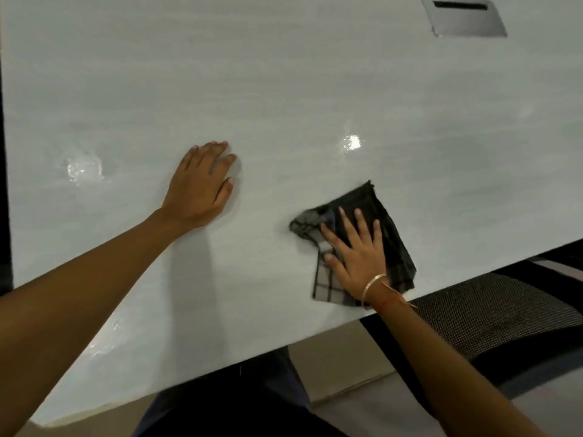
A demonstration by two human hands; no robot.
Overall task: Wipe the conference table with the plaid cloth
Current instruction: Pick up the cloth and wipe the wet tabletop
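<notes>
The pale grey conference table [284, 89] fills most of the view. A dark plaid cloth [383, 216], folded and partly bunched at its left end, lies flat near the table's front edge. My right hand [356, 250] presses down on it with fingers spread, a thin bangle on the wrist. My left hand [202, 184] rests palm-down on the bare tabletop, fingers slightly apart, holding nothing, well to the left of the cloth.
A grey recessed cable hatch [463, 17] sits at the far right of the table. Shiny wet patches [83, 167] glint on the surface. A black mesh chair [492, 313] stands beside the front edge on the right. The floor shows below.
</notes>
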